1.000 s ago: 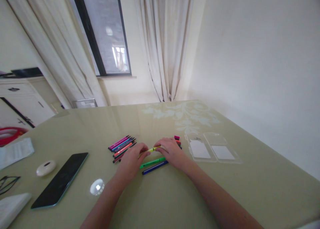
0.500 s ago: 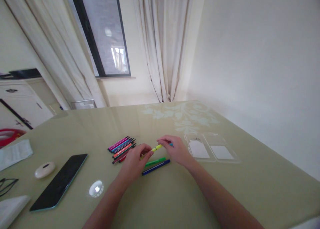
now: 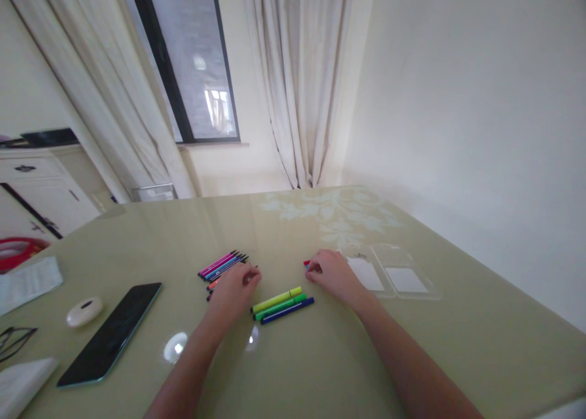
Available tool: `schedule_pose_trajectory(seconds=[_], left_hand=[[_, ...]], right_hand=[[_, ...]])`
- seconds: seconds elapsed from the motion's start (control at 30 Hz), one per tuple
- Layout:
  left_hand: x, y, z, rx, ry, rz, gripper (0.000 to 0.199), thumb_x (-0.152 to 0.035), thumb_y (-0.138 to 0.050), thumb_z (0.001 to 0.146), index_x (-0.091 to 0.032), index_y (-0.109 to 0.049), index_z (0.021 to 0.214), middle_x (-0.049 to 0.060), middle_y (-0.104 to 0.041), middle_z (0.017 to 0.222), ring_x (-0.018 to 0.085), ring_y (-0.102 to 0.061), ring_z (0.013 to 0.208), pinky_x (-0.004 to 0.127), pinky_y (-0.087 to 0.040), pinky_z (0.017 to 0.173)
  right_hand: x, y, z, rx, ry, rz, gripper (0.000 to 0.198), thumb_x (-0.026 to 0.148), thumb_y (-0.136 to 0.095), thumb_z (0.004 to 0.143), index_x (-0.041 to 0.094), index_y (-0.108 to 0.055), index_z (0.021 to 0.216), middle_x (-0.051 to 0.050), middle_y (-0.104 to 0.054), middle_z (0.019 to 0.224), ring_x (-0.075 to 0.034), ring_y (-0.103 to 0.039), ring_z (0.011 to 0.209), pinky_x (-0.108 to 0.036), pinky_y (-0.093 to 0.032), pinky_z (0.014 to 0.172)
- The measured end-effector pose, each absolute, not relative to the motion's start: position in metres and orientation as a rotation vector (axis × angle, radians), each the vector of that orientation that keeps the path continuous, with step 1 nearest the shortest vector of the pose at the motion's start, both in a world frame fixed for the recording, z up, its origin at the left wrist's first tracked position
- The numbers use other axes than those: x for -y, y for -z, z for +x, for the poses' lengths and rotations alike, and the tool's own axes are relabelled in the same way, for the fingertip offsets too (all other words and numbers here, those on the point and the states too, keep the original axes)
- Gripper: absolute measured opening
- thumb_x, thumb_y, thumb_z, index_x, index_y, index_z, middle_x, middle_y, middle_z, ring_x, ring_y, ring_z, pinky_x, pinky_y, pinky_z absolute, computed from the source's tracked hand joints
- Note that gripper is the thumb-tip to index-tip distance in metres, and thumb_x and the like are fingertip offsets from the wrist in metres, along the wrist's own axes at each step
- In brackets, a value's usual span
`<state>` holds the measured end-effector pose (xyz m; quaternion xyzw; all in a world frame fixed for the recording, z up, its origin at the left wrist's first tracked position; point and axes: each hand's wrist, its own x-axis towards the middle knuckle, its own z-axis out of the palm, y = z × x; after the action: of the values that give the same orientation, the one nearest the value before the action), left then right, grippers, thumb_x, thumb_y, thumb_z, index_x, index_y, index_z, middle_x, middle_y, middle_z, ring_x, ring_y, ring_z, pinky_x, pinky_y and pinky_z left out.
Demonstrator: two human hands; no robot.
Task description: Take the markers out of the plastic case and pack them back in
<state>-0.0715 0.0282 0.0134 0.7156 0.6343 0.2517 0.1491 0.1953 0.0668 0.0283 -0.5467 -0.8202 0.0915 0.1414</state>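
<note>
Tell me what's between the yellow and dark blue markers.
A green marker lies between the yellow marker and the dark blue marker, in the head view.

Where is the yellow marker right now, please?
In the head view, the yellow marker lies below centre, slightly left, on the table just beyond the green marker.

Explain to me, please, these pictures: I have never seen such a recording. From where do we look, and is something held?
There is no machine, only a person's bare left hand and right hand. A single head-worn camera gives every picture, looking forward and down. On the table, a yellow marker, a green marker and a dark blue marker lie side by side. A row of pens is partly hidden by the left hand; an open clear case lies to the right. Small red and blue pieces show at the right hand; whether either hand grips anything, I cannot tell.
</note>
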Motion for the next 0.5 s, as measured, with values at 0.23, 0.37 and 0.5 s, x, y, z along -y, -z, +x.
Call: schedule_pose_trajectory(seconds=[0.23, 0.37, 0.5], left_hand=[[-0.032, -0.017, -0.118, -2.462, -0.539, 1.918, 0.031, -0.030, -0.044, 0.099, -0.021, -0.071, 0.111, 0.013, -0.072, 0.116, 0.031, -0.065, 0.105, 0.041, -0.050, 0.089], [-0.033, -0.012, -0.131, -2.591, -0.473, 1.878, 0.044, -0.032, -0.035, 0.102, -0.017, -0.068, 0.126, 0.017, -0.066, 0.130, 0.039, -0.060, 0.115, 0.050, -0.050, 0.091], [-0.039, -0.003, -0.138, -2.591, -0.485, 1.819, 0.049, -0.032, -0.029, 0.103, -0.017, -0.066, 0.130, 0.018, -0.064, 0.136, 0.039, -0.058, 0.121, 0.053, -0.049, 0.093]], right_hand=[[-0.067, -0.022, 0.193, 2.400, -0.260, -1.537, 0.012, 0.018, -0.071, 0.084, 0.023, -0.081, 0.085, -0.005, -0.075, 0.091, -0.021, -0.067, 0.091, -0.030, -0.046, 0.084], [-0.067, -0.023, 0.193, 2.404, -0.275, -1.525, 0.012, 0.018, -0.070, 0.085, 0.023, -0.081, 0.086, -0.006, -0.075, 0.093, -0.021, -0.067, 0.093, -0.030, -0.046, 0.085], [-0.068, -0.022, 0.193, 2.413, -0.286, -1.544, 0.012, 0.019, -0.070, 0.086, 0.023, -0.081, 0.087, -0.006, -0.075, 0.094, -0.022, -0.067, 0.093, -0.031, -0.047, 0.085]])
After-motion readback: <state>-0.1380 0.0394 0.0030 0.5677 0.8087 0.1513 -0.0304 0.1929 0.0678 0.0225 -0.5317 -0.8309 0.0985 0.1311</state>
